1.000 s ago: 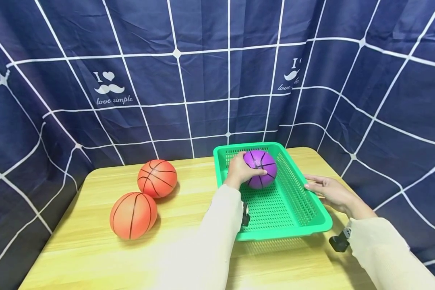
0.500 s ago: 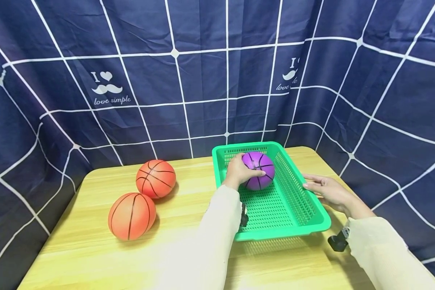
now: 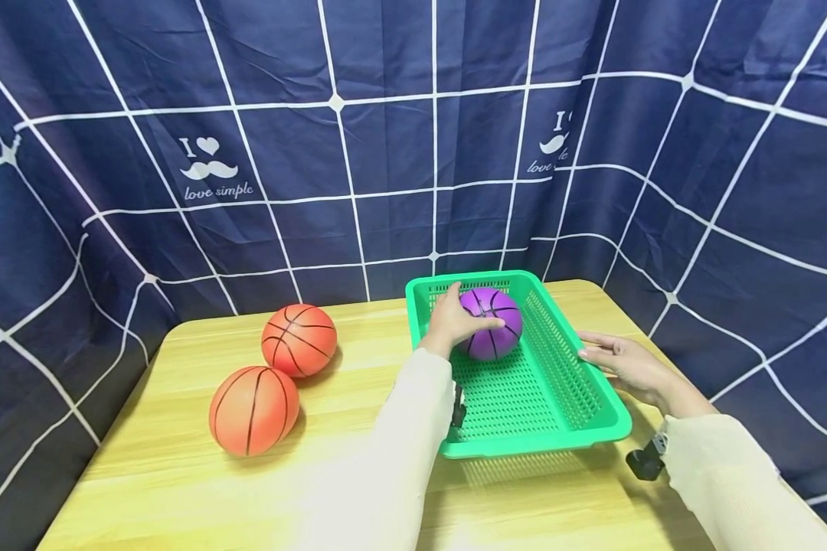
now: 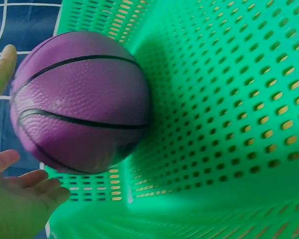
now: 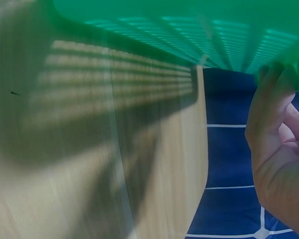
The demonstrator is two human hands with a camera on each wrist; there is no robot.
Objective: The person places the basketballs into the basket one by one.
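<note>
A purple ball point(image 3: 492, 325) with black basketball lines sits at the back of a green slotted basket point(image 3: 534, 442). Beside it, over the basket's left part, is my left hand point(image 3: 452, 320); its thumb and fingers are spread wide. In the left wrist view, the left hand's fingers point(image 4: 32, 181) stand apart from the ball point(image 4: 84, 104). My right hand point(image 3: 630, 367) grips the basket's right rim. The right wrist view has this hand point(image 5: 284, 144) curled at the edge of the basket point(image 5: 164, 20), fingertips partly hidden.
Two orange basketballs, a farther one point(image 3: 299, 340) and a nearer one point(image 3: 254, 411), lie close together at the left of the wooden table point(image 3: 344, 482). A dark blue curtain point(image 3: 386, 153) with white lines hangs behind the table and along both sides.
My left hand has let go of the purple ball, its fingers spreading and drawing back slightly to the left. The right hand stays at the basket's rim.
</note>
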